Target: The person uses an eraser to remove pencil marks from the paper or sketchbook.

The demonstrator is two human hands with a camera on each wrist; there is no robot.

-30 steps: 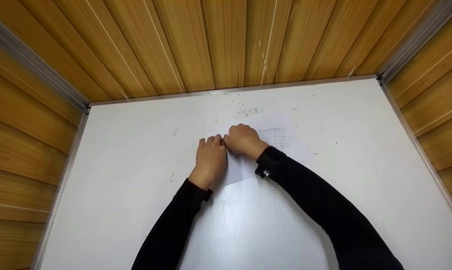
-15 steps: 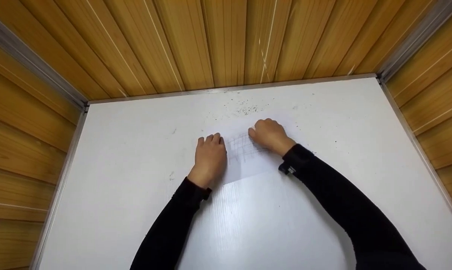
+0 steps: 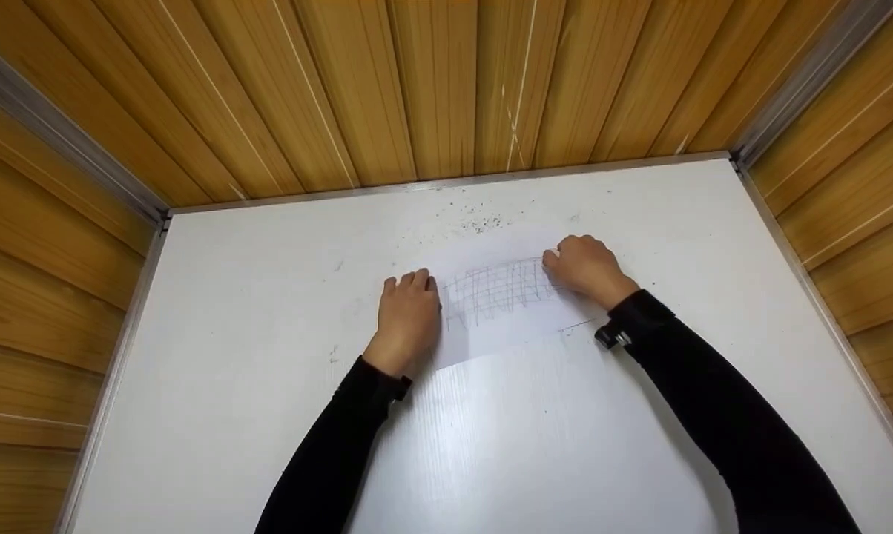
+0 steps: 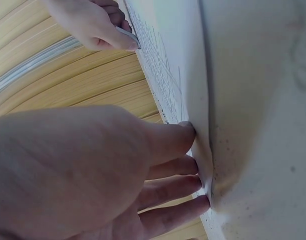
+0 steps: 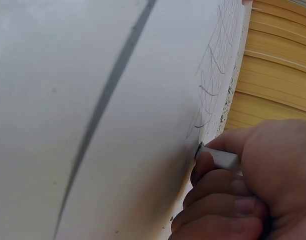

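Note:
A white sheet of paper (image 3: 502, 330) with a pencil-drawn grid (image 3: 498, 285) lies on the white table. At the sheet's left side rests my left hand (image 3: 408, 319), fingers extended and thumb on the paper in the left wrist view. My right hand (image 3: 589, 267) is over the right part of the grid. Between its thumb and curled fingers it pinches a small white eraser (image 5: 223, 159) with a darkened end, which meets the paper in the right wrist view. From the head view the hand hides the eraser.
Dark crumbs (image 3: 483, 220) are scattered on the table beyond the sheet. Faint smudges mark the white tabletop (image 3: 254, 334). Wood-patterned panels (image 3: 439, 89) rise along the table's back and sides, with grey metal strips at the edges and corners.
My right hand has swept rightward over the sheet from beside my left hand, uncovering more of the grid. The left hand has stayed on the paper.

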